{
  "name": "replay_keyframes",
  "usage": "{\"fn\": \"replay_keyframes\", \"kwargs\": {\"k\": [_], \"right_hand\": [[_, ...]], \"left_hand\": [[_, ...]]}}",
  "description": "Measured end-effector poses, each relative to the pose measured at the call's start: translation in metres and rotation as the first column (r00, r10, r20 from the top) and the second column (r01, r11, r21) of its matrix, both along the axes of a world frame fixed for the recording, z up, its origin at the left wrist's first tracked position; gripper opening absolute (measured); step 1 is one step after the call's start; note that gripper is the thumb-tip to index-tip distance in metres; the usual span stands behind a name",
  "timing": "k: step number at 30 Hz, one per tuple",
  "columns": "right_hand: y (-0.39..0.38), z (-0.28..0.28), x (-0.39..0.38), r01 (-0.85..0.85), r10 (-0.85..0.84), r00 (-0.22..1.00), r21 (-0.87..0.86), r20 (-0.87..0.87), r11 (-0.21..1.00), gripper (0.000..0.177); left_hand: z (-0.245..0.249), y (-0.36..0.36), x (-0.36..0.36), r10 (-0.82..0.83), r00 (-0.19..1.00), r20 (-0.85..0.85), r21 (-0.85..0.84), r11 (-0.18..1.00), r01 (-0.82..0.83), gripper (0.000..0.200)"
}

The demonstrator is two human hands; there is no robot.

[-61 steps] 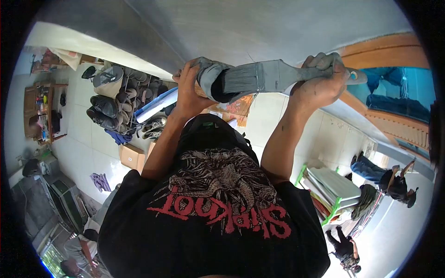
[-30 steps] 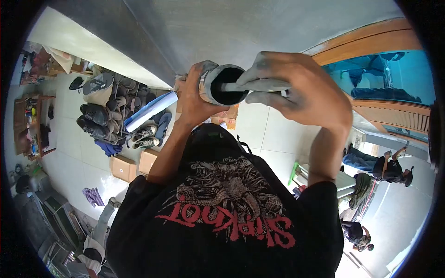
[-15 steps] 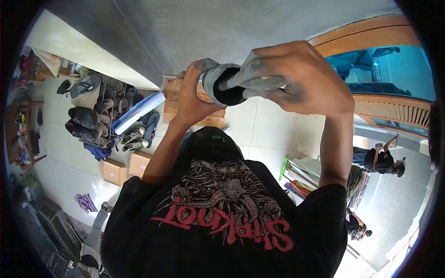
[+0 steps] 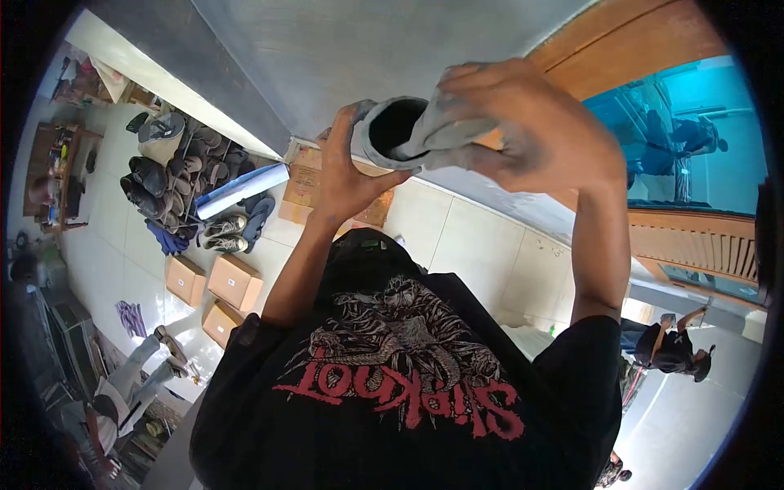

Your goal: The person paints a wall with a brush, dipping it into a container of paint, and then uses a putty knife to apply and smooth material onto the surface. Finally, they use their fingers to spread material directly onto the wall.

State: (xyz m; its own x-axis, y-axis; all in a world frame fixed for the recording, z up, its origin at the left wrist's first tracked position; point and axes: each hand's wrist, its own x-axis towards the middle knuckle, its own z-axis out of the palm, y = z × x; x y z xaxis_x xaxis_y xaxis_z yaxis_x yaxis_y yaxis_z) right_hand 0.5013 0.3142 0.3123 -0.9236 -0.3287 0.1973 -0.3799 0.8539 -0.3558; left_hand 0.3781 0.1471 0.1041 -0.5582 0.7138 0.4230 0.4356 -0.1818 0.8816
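My left hand [image 4: 341, 171] is wrapped round the side of a grey, round, cup-like thing [image 4: 367, 144], whose dark opening faces the camera. From the right, my right hand [image 4: 535, 126] grips a grey, cloth-like piece [image 4: 456, 129] at the opening's right edge. Part of that piece reaches into the opening. Grey smears cover the fingers of both hands. What lies deeper inside the opening is too dark to make out.
Below the hands is a black printed shirt [image 4: 408, 359]. Shoes crowd a rack [image 4: 184, 175] at the left, near cardboard boxes [image 4: 235, 282] on the tiled floor. A grey wall [image 4: 351, 49] rises ahead. A wood-framed window [image 4: 702, 122] and another person [image 4: 671, 347] are at the right.
The view has turned and shifted, showing more boxes on the floor and more of the window. My right hand is still at the opening, its wrist slightly turned.
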Motion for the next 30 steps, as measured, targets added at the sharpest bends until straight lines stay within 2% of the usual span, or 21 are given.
{"fn": "replay_keyframes", "kwargs": {"k": [1, 2, 4, 5, 7, 8, 9, 10, 12, 14, 16, 17, 19, 20, 22, 23, 25, 26, 28, 29, 30], "right_hand": [[0.01, 0.007, 0.008, 0.014, -0.014, 0.998, 0.001, 0.061, 1.0, 0.038], [0.019, 0.01, 0.016, 0.008, -0.008, 0.998, 0.0, 0.057, 1.0, 0.038], [0.031, 0.013, 0.03, -0.004, 0.003, 0.993, -0.013, -0.115, 1.0, 0.036], [0.035, 0.02, 0.035, -0.005, 0.003, 0.992, -0.017, -0.123, 1.0, 0.036], [0.039, 0.044, 0.041, -0.04, 0.078, 0.985, 0.235, -0.155, 0.971, 0.036], [0.034, 0.055, 0.04, -0.037, 0.078, 0.983, 0.239, -0.166, 0.97, 0.036], [0.026, 0.066, 0.037, -0.079, 0.079, 0.99, 0.003, -0.12, 0.997, 0.03], [0.02, 0.074, 0.036, -0.108, 0.092, 0.993, -0.23, -0.076, 0.967, 0.028], [0.025, 0.084, 0.034, -0.102, 0.084, 0.986, -0.124, -0.144, 0.987, 0.033], [0.037, 0.093, 0.024, -0.087, 0.082, 0.973, -0.011, -0.214, 0.996, 0.038], [0.045, 0.097, 0.01, -0.277, 0.285, 0.931, 0.067, -0.227, 0.959, 0.04], [0.043, 0.097, 0.009, -0.277, 0.289, 0.928, 0.085, -0.234, 0.957, 0.04], [0.032, 0.1, 0.01, -0.247, 0.176, 0.872, -0.101, -0.456, 0.964, 0.041], [0.027, 0.11, 0.013, -0.25, 0.185, 0.868, -0.084, -0.461, 0.965, 0.041], [0.012, 0.134, 0.022, -0.19, 0.222, 0.913, 0.125, -0.341, 0.974, 0.042], [0.001, 0.141, 0.026, -0.191, 0.227, 0.913, 0.134, -0.34, 0.972, 0.042], [-0.016, 0.149, 0.032, 0.041, 0.0, 0.978, 0.194, -0.21, 0.98, 0.043], [-0.012, 0.146, 0.032, 0.039, 0.003, 0.979, 0.199, -0.206, 0.979, 0.043], [-0.002, 0.137, 0.034, -0.014, 0.063, 0.904, 0.118, -0.423, 0.993, 0.045], [-0.002, 0.141, 0.035, -0.017, 0.066, 0.905, 0.12, -0.42, 0.993, 0.045], [-0.003, 0.148, 0.036, 0.018, 0.051, 0.949, 0.213, -0.312, 0.977, 0.046]], "left_hand": [[0.003, 0.006, 0.01, 0.024, 1.0, -0.012, -0.001, 1.0, -0.024, 0.091], [0.003, 0.01, 0.02, 0.03, 0.999, -0.016, -0.002, 1.0, -0.03, 0.091], [0.001, 0.016, 0.033, 0.049, 0.999, 0.02, -0.02, 0.999, -0.048, 0.091], [0.003, 0.017, 0.036, 0.05, 0.999, 0.011, -0.024, 0.998, -0.05, 0.091], [0.011, 0.019, 0.039, 0.051, 0.997, -0.058, -0.021, 0.998, -0.053, 0.089], [0.018, 0.019, 0.04, 0.051, 0.996, -0.068, -0.017, 0.998, -0.053, 0.089], [0.028, 0.018, 0.041, 0.037, 0.997, -0.062, -0.038, 0.999, -0.039, 0.088], [0.036, 0.018, 0.041, 0.023, 0.998, -0.057, -0.055, 0.998, -0.026, 0.086], [0.036, 0.019, 0.036, 0.027, 0.995, -0.094, 0.007, 1.0, -0.026, 0.085], [0.045, 0.02, 0.03, -0.015, 1.0, -0.002, -0.002, 1.0, 0.015, 0.086], [0.056, 0.018, 0.021, 0.007, 0.999, -0.054, -0.008, 1.0, -0.008, 0.086], [0.061, 0.017, 0.016, 0.031, 0.995, -0.093, -0.031, 0.999, -0.034, 0.086], [0.071, 0.013, 0.006, 0.036, 0.992, -0.123, -0.022, 0.999, -0.039, 0.086], [0.076, 0.011, 0.002, 0.039, 0.989, -0.141, -0.03, 0.999, -0.043, 0.086], [0.085, 0.005, -0.001, 0.064, 0.979, -0.193, 0.0, 0.998, -0.065, 0.081], [0.088, 0.003, -0.002, 0.083, 0.968, -0.238, 0.014, 0.997, -0.082, 0.077], [0.086, -0.001, -0.006, 0.056, 0.982, -0.18, 0.019, 0.998, -0.053, 0.081], [0.085, -0.003, -0.007, 0.025, 0.992, -0.122, 0.015, 1.0, -0.024, 0.085], [0.086, -0.008, -0.007, 0.034, 0.991, -0.132, 0.019, 0.999, -0.032, 0.081], [0.087, -0.01, -0.007, 0.04, 0.988, -0.149, 0.02, 0.999, -0.038, 0.077], [0.086, -0.012, -0.008, 0.043, 0.988, -0.147, 0.023, 0.999, -0.04, 0.077]]}}
